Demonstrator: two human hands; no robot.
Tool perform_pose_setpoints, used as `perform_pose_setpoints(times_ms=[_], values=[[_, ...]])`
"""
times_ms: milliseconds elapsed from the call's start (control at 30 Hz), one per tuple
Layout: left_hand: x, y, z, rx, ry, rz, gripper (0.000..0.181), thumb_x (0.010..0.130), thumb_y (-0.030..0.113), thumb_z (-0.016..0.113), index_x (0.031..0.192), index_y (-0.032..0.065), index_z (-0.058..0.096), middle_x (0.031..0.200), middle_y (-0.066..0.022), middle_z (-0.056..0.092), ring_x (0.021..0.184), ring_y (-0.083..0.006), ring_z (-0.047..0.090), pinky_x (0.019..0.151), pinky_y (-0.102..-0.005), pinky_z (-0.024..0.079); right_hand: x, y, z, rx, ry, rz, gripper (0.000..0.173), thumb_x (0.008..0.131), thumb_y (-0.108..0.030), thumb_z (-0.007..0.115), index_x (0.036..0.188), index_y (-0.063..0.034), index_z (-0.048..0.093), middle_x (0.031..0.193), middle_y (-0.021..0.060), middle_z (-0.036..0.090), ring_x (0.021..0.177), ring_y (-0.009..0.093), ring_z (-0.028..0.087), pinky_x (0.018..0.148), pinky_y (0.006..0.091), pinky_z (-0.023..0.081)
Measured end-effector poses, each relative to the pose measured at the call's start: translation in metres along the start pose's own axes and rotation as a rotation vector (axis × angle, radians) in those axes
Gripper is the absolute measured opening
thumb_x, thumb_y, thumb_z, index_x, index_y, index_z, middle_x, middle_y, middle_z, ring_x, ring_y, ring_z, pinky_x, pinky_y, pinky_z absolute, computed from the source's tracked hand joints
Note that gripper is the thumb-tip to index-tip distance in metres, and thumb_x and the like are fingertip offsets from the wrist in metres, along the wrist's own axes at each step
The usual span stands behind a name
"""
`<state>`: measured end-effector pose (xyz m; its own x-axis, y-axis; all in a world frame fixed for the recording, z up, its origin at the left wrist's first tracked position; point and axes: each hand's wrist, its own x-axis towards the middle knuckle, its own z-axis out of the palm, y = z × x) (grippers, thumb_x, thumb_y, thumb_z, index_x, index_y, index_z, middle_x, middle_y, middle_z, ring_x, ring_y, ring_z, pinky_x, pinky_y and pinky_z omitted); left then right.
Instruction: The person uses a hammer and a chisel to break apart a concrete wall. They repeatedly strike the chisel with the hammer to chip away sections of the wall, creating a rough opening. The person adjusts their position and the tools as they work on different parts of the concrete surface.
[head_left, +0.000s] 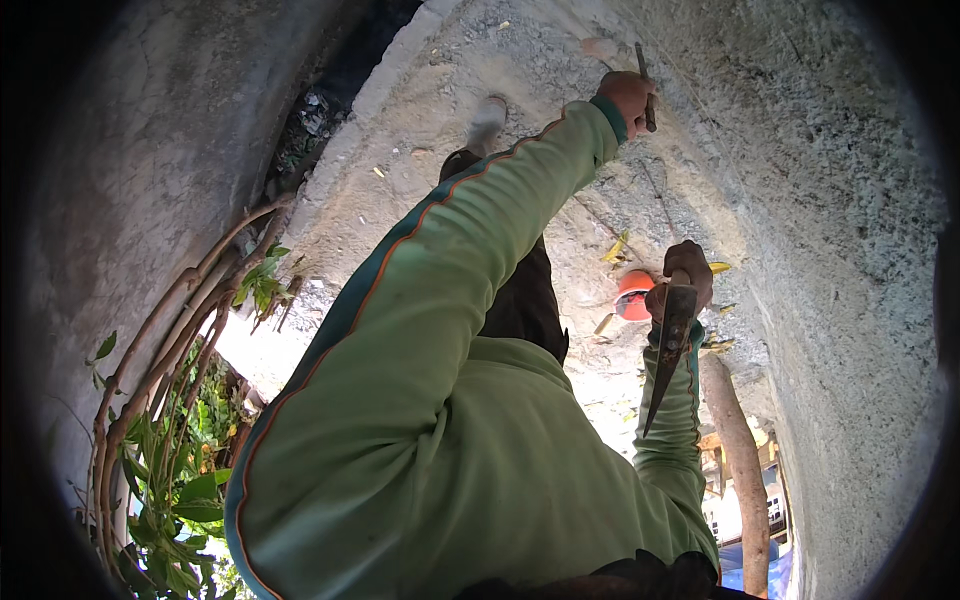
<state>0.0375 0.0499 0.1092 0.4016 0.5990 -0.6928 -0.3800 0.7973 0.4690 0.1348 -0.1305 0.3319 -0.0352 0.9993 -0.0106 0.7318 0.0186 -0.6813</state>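
My left hand (627, 96) is stretched far forward, its fingers closed around a dark metal rod, apparently a chisel (646, 88). Both ends of the rod stick out of the fist close to the base of the rough wall (832, 195); whether it touches the wall I cannot tell. Nearer to me, my right hand (686, 274) grips the handle of a hammer with a long, tapered, pointed head (673, 345). The hammer's point is directed back toward my right sleeve. Beside the right hand, a small orange-red plastic bucket (634, 283) is on the ground, with something red inside.
Another rough wall (172, 112) rises on the left, beyond a dark, debris-filled gap (311, 124). Woody stems (161, 322) with green leaves run along it. A wooden pole (739, 465) stands behind my right arm. My shoe (487, 120) rests on the dusty concrete ground (420, 97); yellow leaves (616, 247) lie about.
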Motion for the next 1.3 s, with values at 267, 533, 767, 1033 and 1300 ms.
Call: perform_pose_setpoints(times_ms=[267,533,767,1033,1300], values=[[-0.007,-0.001,0.001,-0.117,0.014,-0.042,0.022,0.097,0.020,0.058,0.106,0.0006,0.060,0.081,-0.0099,0.063,0.057,-0.0215,0.057,0.048,-0.0388,0.047,0.003,-0.007,0.009,0.156,-0.008,-0.029,0.041,0.094,-0.044,0.055,0.096,-0.0025,0.052,0.070,0.0192,0.057,0.061,0.043,0.059,0.051,0.0453,0.044],[0.007,-0.013,-0.009,0.148,-0.069,0.064,0.014,0.094,0.013,0.056,0.103,0.0017,0.061,0.078,-0.0076,0.061,0.060,-0.0207,0.060,0.050,-0.0379,0.048,-0.003,0.010,0.021,0.061,-0.035,0.196,0.039,0.095,-0.043,0.054,0.096,-0.0034,0.053,0.069,0.0166,0.057,0.059,0.040,0.059,0.051,0.0444,0.044],[0.053,-0.041,-0.045,1.083,-0.127,0.493,0.016,0.094,0.015,0.056,0.102,0.0022,0.060,0.078,-0.0083,0.060,0.058,-0.0205,0.053,0.053,-0.0389,0.044,0.007,0.048,0.040,-0.038,-0.211,0.549,0.043,0.095,-0.047,0.054,0.095,-0.0039,0.054,0.071,0.0170,0.059,0.059,0.041,0.057,0.053,0.0438,0.044],[-0.028,-0.020,-0.016,-0.030,0.133,-0.073,0.010,0.094,0.015,0.055,0.097,0.0067,0.059,0.070,-0.0069,0.055,0.047,-0.0174,0.043,0.040,-0.0364,0.035,-0.051,0.017,0.047,0.274,-0.044,0.198,0.047,0.097,-0.046,0.047,0.100,-0.0005,0.056,0.074,0.0164,0.060,0.060,0.034,0.061,0.053,0.0390,0.045],[-0.045,-0.015,-0.021,-0.020,0.035,0.047,0.012,0.095,0.016,0.055,0.104,0.0093,0.055,0.073,-0.0040,0.054,0.053,-0.0147,0.043,0.044,-0.0351,0.036,-0.076,0.033,0.062,0.259,-0.038,0.323,0.044,0.097,-0.045,0.049,0.103,-0.0022,0.056,0.072,0.0178,0.060,0.060,0.037,0.061,0.052,0.0416,0.044]])
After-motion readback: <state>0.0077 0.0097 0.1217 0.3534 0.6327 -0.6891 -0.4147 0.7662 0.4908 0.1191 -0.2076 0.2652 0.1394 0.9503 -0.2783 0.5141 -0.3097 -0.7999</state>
